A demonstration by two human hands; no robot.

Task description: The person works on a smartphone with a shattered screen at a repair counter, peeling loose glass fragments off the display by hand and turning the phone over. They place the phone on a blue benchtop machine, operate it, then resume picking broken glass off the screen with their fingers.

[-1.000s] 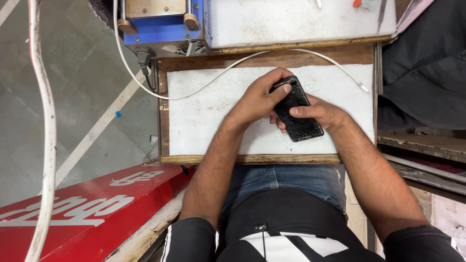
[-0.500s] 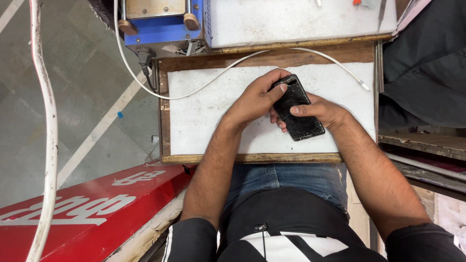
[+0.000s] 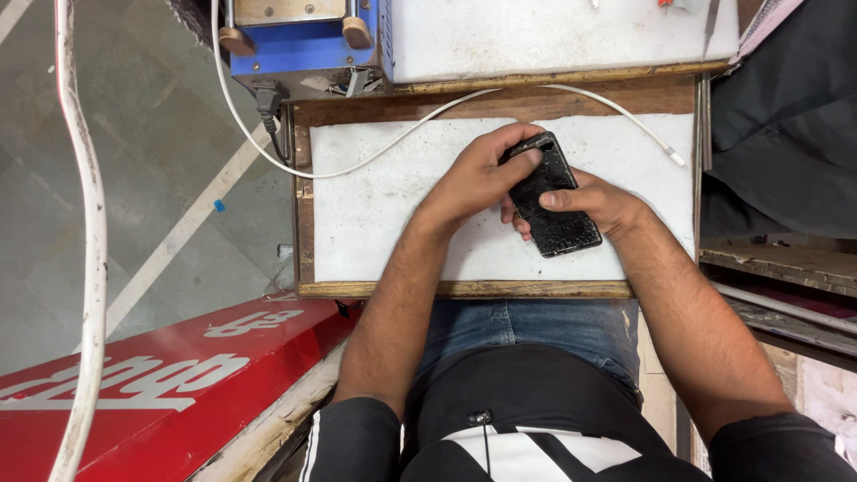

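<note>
**Both hands on the cracked phone**

Little has shifted since the earlier frames: our hands stay clasped on the black phone (image 3: 552,207), which lies at much the same slant. It rests on the white mat (image 3: 384,214) of the wooden-framed board (image 3: 303,232), tilted with its top end away from us. Our left hand (image 3: 478,178) curls over that top end, fingertips (image 3: 527,161) pressing its edge, seemingly to work at the seam. Our right hand (image 3: 598,203) is closed around the right side, thumb (image 3: 558,198) laid across the shattered glass, likely steadying it. Beyond, a white cable (image 3: 402,143) loops across the mat towards a blue machine (image 3: 303,45). A red board (image 3: 161,384) lies at our left.
</note>
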